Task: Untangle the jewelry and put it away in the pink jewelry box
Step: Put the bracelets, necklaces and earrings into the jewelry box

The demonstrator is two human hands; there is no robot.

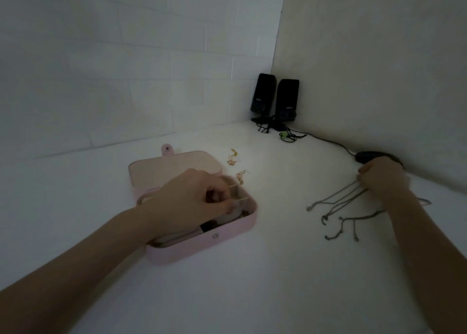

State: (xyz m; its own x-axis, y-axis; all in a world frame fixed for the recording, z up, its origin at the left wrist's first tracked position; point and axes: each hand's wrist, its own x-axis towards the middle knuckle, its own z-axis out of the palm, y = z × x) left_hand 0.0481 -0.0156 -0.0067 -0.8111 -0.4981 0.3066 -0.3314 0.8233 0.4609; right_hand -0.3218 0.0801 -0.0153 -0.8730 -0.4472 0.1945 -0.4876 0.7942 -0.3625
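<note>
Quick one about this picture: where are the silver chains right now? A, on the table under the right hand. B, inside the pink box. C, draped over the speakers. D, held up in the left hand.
A: the silver chains lie spread on the table, one end under the right hand, apart from the pink box.

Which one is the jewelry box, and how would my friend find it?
Start at the white table in the corner of the room, then look to its left-middle part, where the left hand reaches down. Under that hand lies the pink jewelry box, open, with its lid laid back. It is the only pink thing there; the speakers behind are black.
</note>
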